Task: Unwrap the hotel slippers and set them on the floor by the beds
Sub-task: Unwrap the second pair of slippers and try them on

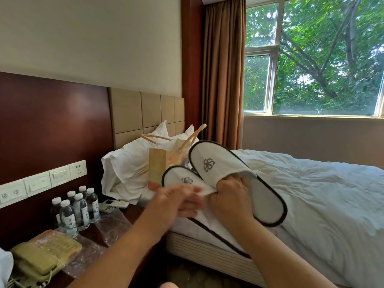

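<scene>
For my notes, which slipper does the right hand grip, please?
The upper slipper, nearer the window: the right hand grips its opening, not the lower slipper.

A grey pinwheel emblem is stitched on the toe of the upper slipper [234, 179] and again on the lower slipper [182, 179]. Dark labels on the water bottles [76, 208] carry pale characters too blurred to read. Small symbols mark the wall switch plates [39, 182], equally illegible.
</scene>
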